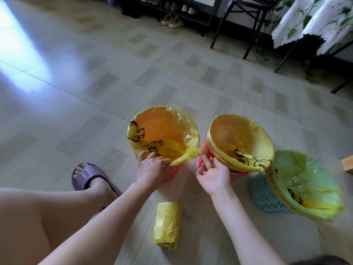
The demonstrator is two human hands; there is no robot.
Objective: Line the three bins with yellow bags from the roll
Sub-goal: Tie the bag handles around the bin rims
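Three bins stand in a row on the floor. The left orange bin [172, 174] holds a yellow bag [164, 131] folded over its rim, with a twisted tail at its right side. My left hand [152, 167] rests on that bag's near edge, fingers pressing it against the rim. The middle orange bin [206, 152] is lined with a knotted yellow bag [240, 134]. My right hand [213, 174] hovers palm up between the two orange bins, fingers apart, holding nothing. The blue perforated bin [265, 197] on the right also wears a yellow bag [305, 184]. The roll [168, 224] lies near me.
My left foot in a purple slipper [89, 178] is planted left of the bins. A black chair [242, 22], a table with a leaf-print cloth [313, 25] and a shoe rack [172, 10] stand at the back. A wooden block [348, 164] is at the right edge.
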